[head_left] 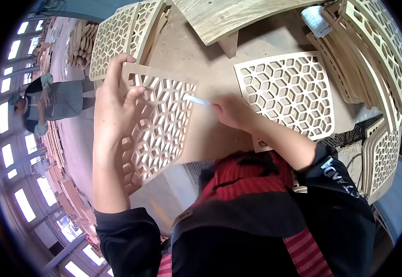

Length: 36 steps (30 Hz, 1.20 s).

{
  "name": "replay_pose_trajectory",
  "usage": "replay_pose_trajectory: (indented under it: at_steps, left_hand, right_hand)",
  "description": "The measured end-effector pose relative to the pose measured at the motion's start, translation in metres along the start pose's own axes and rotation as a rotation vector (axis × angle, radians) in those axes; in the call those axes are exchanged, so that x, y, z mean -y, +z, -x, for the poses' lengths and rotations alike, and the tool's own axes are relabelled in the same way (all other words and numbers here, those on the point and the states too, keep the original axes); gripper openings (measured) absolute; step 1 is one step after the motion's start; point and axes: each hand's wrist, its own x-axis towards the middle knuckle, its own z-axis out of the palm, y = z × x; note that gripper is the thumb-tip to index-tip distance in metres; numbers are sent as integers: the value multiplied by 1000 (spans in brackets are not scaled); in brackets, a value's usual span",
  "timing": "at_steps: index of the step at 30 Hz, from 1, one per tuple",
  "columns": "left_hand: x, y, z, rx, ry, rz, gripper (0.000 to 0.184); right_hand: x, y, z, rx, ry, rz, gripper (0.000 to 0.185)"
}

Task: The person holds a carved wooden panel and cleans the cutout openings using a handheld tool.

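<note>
A cut-out wooden lattice panel point(164, 117) is tilted up in front of me at the left. My left hand point(113, 94) grips its upper left edge, the thumb on the near face. In my right hand point(233, 112) is a slim, flat, whitish tool point(198, 100), its exact kind unclear. The tip of this tool meets the panel near its right edge, at one of the openings. A second lattice panel point(284, 92) lies flat on the work table point(205, 134), just beyond my right forearm.
Stacked lattice panels point(122, 37) stand at the back left, with more panels point(381, 51) leaning at the right. A wooden board on legs point(238, 18) occupies the far side. Another person point(55, 99) stands off to the left, near piled wooden pieces point(82, 42).
</note>
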Motion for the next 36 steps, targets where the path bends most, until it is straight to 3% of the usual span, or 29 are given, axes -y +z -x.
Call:
replay_pose_trajectory:
  at_steps: [3, 9, 13, 16, 20, 21, 24, 26, 30, 31, 34, 36]
  left_hand:
    - [11, -4, -3, 19, 13, -35, 53]
    - [11, -3, -5, 15, 11, 35, 52]
    - [7, -4, -5, 5, 25, 0, 52]
    - [9, -6, -6, 20, -38, 28, 53]
    - [19, -5, -8, 19, -4, 56, 55]
    - [14, -5, -6, 28, -49, 101, 55]
    - [11, -5, -7, 8, -13, 21, 55]
    - [9, -6, -7, 15, -38, -15, 54]
    - [5, -6, -7, -1, -49, -52, 53]
    - [7, -6, -8, 8, -46, -38, 53]
    - [8, -6, -8, 13, -50, -12, 53]
    - [0, -4, -8, 10, -53, -21, 53]
  right_hand:
    - [-1, 28, -41, -134, -106, -45, 17]
    - [-30, -8, -9, -59, -241, -88, 13]
    - [-28, 9, -34, -133, -318, 9, 13]
    - [-5, 30, -56, -37, -75, -93, 18]
    - [-26, 3, -26, -19, -198, 55, 19]
    - [-25, -10, -15, -30, -203, -68, 18]
    - [-14, -5, -25, -33, -168, 61, 18]
    - [-8, 28, -47, -77, -132, -15, 18]
    - [-2, 26, -43, -32, -99, -65, 18]
    - [-5, 15, -33, 44, -106, 125, 18]
    - [-19, -17, -1, -10, -126, -101, 18]
    - [-19, -5, -13, -85, -172, 0, 18]
